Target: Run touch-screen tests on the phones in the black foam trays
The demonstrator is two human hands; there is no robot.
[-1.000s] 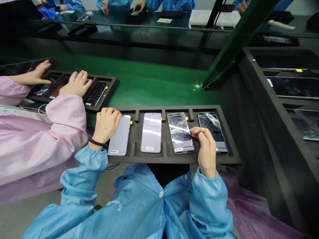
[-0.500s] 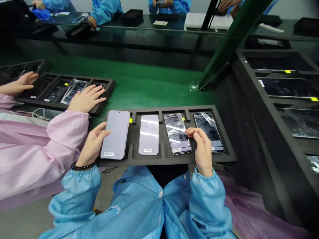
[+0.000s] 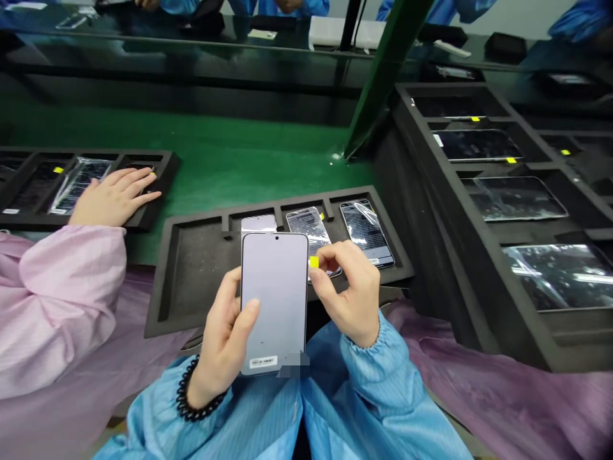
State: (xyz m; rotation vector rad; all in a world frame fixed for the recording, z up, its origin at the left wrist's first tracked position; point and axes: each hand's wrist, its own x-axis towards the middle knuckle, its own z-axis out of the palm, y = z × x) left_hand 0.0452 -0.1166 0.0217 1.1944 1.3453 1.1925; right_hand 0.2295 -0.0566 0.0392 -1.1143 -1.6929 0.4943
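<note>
My left hand (image 3: 223,338) is wrapped round a smartphone (image 3: 275,294), thumb over its pale, lit screen. A white barcode label (image 3: 263,363) sits at the phone's lower end. At the phone's upper right edge my right hand (image 3: 349,287) pinches a small yellow tab (image 3: 314,262). Behind the held phone lies a black foam tray (image 3: 191,275) with its leftmost slot bare. Its other slots hold a pale-screened phone (image 3: 258,223), mostly hidden, a film-covered phone (image 3: 306,223) and a dark-screened phone (image 3: 368,233).
On the left, a co-worker's hand (image 3: 115,195) rests over another phone tray (image 3: 165,167). Stacked foam trays (image 3: 460,204) with phones stand at the right. A green post (image 3: 378,83) rises from the green bench (image 3: 230,147). Several people in blue are across the bench.
My left hand has lifted the phone out of the leftmost slot and brought it right, towards me. My right hand has left the film-covered phone and come to the lifted phone's edge.
</note>
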